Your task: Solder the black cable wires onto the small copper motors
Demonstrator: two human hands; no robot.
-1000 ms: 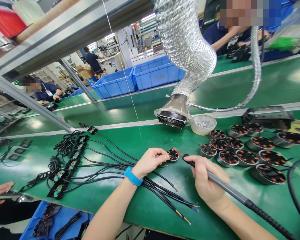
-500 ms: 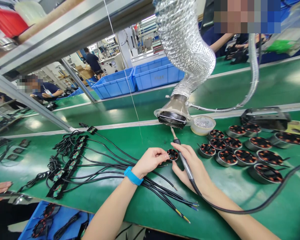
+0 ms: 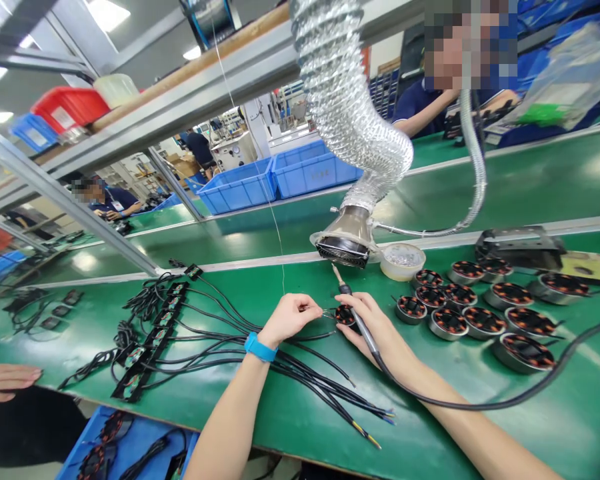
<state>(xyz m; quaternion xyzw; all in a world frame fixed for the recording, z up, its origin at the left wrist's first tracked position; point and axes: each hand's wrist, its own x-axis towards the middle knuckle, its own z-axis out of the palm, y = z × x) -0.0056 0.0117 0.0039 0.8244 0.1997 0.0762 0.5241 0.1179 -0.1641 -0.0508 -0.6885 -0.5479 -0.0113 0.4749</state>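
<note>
My right hand (image 3: 380,333) is closed around a soldering iron (image 3: 364,330), whose tip points up and away, below the fume extractor hood (image 3: 347,237). Its thumb and fingers also reach the small round motor part (image 3: 344,315), black and copper inside a metal ring. Just left of that part, my left hand (image 3: 291,319), with a blue wristband, pinches a thin wire near the part's short leads. A fine solder-like strand (image 3: 279,233) hangs from a spool above and passes behind my left hand. Black cables (image 3: 320,373) with stripped coloured ends lie under my left wrist.
Several motor parts in metal rings (image 3: 485,320) stand at the right, beside a round white tub (image 3: 403,260). Circuit boards (image 3: 153,337) with cables line the left. A blue bin (image 3: 97,427) sits below the bench edge. Another person's hand (image 3: 10,381) rests at far left.
My left fingertips have drawn a little left, away from the motor part. The soldering iron's tip has shifted slightly left. The camera view has tilted up.
</note>
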